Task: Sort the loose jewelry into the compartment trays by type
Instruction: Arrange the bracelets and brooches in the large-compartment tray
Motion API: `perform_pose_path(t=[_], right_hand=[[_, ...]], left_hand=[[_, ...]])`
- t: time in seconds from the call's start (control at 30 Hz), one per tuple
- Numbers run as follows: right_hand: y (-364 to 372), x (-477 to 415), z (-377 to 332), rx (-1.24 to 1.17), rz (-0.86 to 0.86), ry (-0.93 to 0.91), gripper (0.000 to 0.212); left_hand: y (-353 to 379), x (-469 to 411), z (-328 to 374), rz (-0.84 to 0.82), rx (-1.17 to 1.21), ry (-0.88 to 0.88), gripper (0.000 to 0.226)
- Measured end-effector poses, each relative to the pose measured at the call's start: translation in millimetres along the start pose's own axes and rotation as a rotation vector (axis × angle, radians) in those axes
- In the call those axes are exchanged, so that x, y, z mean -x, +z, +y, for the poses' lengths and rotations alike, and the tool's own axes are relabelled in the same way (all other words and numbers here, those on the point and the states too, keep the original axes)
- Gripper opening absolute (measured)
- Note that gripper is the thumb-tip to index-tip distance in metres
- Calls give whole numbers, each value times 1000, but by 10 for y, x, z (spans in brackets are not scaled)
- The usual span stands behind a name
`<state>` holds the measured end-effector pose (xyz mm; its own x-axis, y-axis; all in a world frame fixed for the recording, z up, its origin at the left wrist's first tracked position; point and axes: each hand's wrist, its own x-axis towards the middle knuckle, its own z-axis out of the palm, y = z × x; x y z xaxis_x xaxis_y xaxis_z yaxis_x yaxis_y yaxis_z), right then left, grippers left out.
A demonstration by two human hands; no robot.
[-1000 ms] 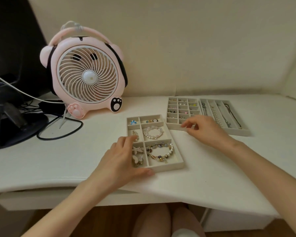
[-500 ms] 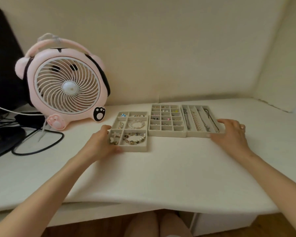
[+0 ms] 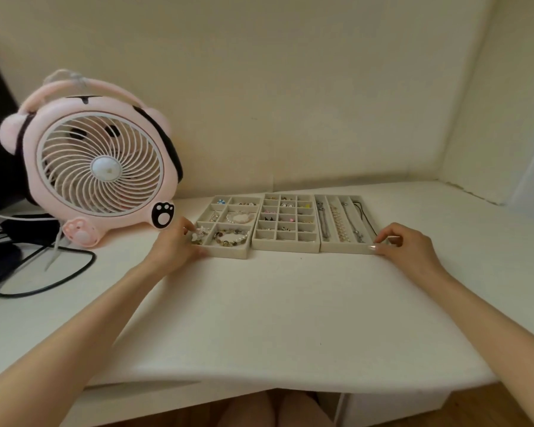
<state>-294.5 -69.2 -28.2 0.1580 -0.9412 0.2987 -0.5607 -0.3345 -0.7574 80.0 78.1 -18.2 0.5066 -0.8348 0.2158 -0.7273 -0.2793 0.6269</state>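
- Between my two hands and the near edge of the worktop [image 3: 275, 309] lies a broad bare stretch, open room to draw things toward me.
- Past my right hand [image 3: 410, 246] the worktop runs on bare to the side wall.
- Just beyond my left hand [image 3: 174, 246] stands a pink fan [image 3: 101, 167], its paw-print foot close to my knuckles; black cables [image 3: 47, 272] loop further out on that side, so there is little room there.
- Three trays sit in a row between my hands, their sides touching: left tray [image 3: 228, 253], middle tray [image 3: 285, 249], right tray [image 3: 342, 249].
- My left hand has its fingers curled over the outer near corner of the left tray, gripping the rim.
- My right hand pinches the outer near corner of the right tray, thumb on the front wall and forefinger on the rim.
- A beaded bracelet [image 3: 232, 237] lies in the compartment nearest my left hand; chains [image 3: 339, 224] lie in the long slots by my right hand; small pieces [image 3: 285, 215] fill the middle grid.
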Motion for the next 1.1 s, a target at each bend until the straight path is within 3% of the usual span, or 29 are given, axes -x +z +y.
perform_pose_path(t=[0.17,0.87,1.1], right_hand=[[-15,6,34,34,1,-26,10],[23,-3,88,26,34,-48,9],[64,-266,90,-33,83,88,42]], left_hand=[[54,-18,32,83,8,-30,29],[187,-162,79,93,-5,-20,28],[245,-145,152,135,-18,-46,28]])
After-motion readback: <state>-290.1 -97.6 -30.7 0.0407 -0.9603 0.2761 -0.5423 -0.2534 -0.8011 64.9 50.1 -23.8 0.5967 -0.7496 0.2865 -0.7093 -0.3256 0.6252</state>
